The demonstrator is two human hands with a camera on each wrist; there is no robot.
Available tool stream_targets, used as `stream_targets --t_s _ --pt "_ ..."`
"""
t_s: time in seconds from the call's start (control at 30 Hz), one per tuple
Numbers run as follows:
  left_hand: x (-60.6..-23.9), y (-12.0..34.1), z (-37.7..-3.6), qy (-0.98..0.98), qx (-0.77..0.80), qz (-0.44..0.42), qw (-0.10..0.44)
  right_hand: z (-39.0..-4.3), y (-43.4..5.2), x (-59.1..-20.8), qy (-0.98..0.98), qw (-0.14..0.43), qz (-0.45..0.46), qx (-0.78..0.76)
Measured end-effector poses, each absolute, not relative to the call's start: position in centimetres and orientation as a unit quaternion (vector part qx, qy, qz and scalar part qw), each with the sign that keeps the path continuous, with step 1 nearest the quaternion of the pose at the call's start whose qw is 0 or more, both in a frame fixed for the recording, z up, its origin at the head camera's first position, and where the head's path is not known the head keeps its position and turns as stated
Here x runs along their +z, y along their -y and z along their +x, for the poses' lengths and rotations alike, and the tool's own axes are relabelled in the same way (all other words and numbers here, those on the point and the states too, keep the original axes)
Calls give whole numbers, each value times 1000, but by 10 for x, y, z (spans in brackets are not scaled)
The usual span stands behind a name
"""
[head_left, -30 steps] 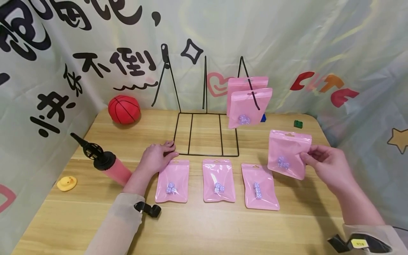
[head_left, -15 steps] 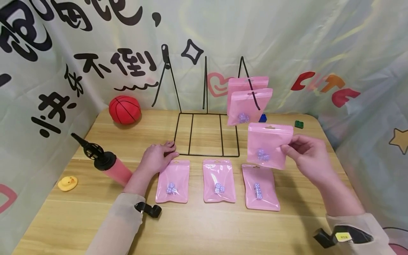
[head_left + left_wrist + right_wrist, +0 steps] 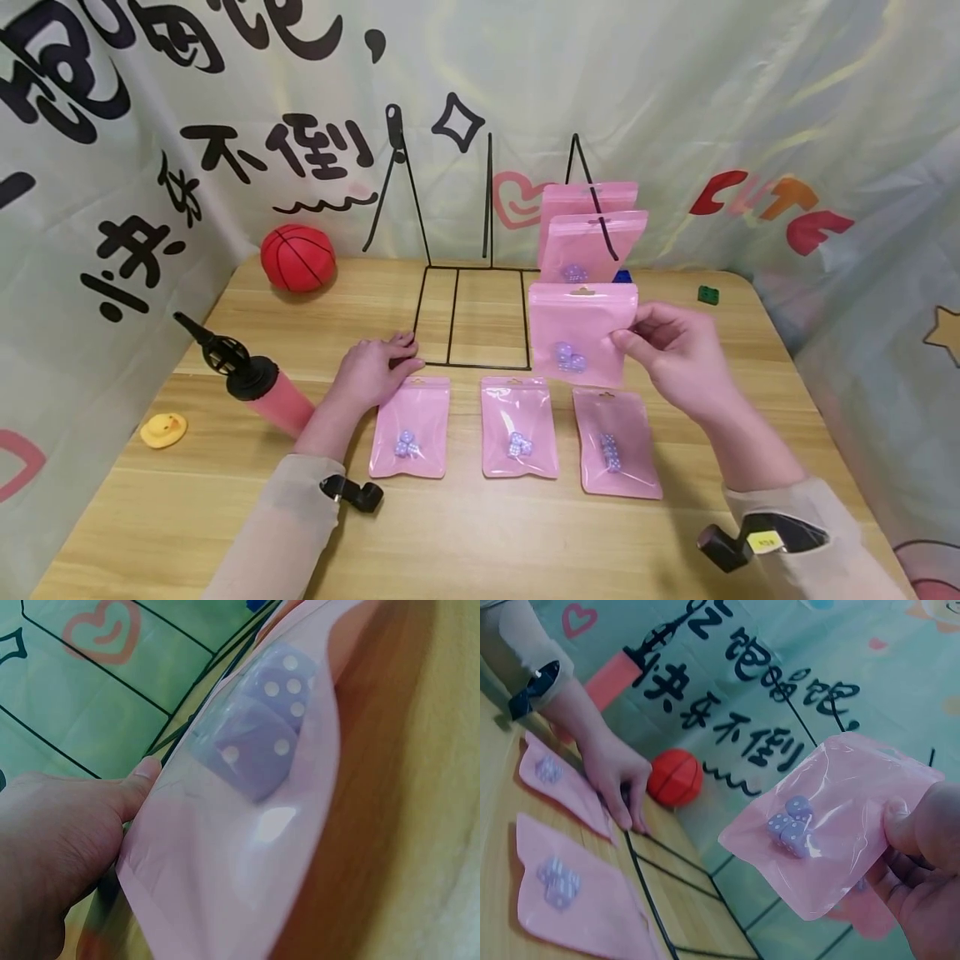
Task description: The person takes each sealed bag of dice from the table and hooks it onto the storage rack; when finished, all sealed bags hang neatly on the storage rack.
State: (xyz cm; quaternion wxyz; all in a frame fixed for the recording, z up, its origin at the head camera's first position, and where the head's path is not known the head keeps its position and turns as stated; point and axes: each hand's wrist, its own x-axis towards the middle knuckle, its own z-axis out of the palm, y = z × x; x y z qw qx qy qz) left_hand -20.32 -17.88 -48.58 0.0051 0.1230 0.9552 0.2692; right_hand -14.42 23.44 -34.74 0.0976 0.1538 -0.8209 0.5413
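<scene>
Right now we pinch a pink pouch (image 3: pixel 581 333) of purple dice by its edge in our right hand (image 3: pixel 675 354), holding it off the worktop (image 3: pixel 480 533) in front of the wire rack (image 3: pixel 472 317), below two pouches (image 3: pixel 592 237) hanging on it. Our left hand (image 3: pixel 371 375) rests flat, fingers relaxed, on the rack's base near its front left corner, touching the leftmost of three pouches (image 3: pixel 517 429) lying in a row toward the front edge.
</scene>
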Motion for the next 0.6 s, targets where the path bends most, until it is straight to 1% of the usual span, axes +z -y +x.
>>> stream_targets --t_s 0.33,0.6 --pt "-485 178 -202 -955 273 120 6 -152 -197 -338 772 94 205 594" --pt "-487 178 -203 -954 275 122 -1 -159 -170 -333 754 78 215 615"
